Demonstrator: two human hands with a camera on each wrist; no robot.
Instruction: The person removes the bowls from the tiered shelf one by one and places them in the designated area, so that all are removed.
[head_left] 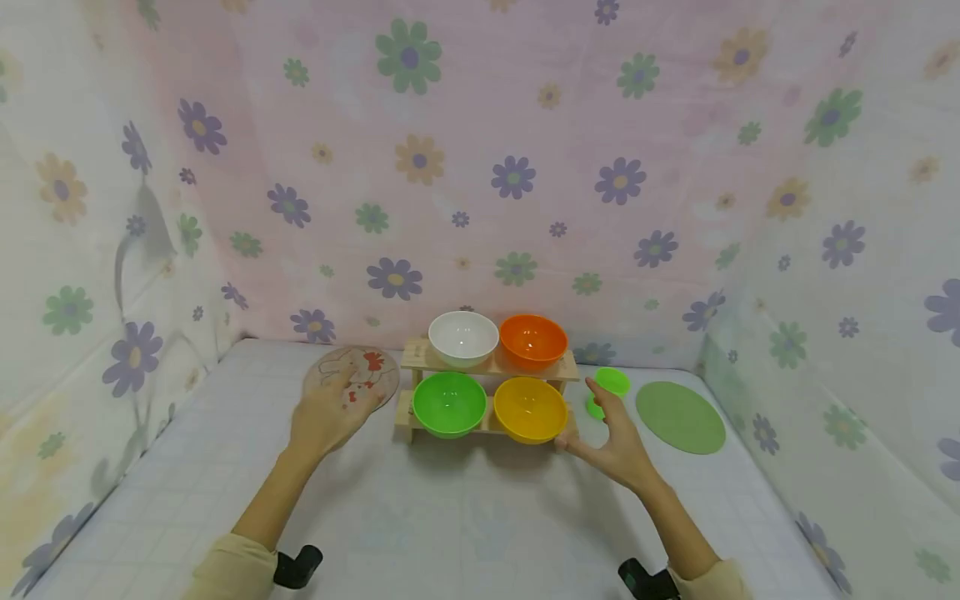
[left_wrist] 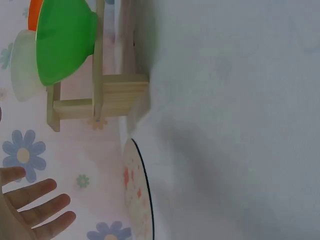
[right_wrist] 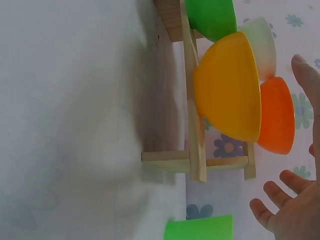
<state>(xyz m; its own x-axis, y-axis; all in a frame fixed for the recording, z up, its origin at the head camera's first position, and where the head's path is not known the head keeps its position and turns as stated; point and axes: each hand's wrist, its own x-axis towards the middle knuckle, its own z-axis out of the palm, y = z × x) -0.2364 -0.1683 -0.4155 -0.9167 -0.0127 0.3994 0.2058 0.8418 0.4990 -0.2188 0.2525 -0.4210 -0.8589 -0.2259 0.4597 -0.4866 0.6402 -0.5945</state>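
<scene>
On the white table (head_left: pixel 465 517), a wooden two-step rack (head_left: pixel 416 358) stands at centre, near the back wall of floral cloth (head_left: pixel 480 125). I find four bowls on it, all upright: the white bowl (head_left: pixel 463 340) at left and the orange bowl (head_left: pixel 533 342) at right on the upper step, the green bowl (head_left: pixel 450 406) at left and the yellow bowl (head_left: pixel 530 412) at right on the lower step.

My right hand (head_left: pixel 618 442) is at the right end of the rack, just beside the yellow bowl. Its thumb and fingers are spread apart and grasp nothing; the right wrist view shows a gap between this hand and the bowl's rim. Close by these fingers stands a bright green cup (head_left: pixel 612 381), partly covered by the hand in the head view. Further right lies a flat green mat (head_left: pixel 681 418), apart from the cup.

My left hand (head_left: pixel 333 412) is left of the rack, above a round printed mat (head_left: pixel 378 379) that lies flat on the table. Its fingers are extended and loose, with nothing in their grasp; the left wrist view shows them clear of the mat's dark edge.
</scene>
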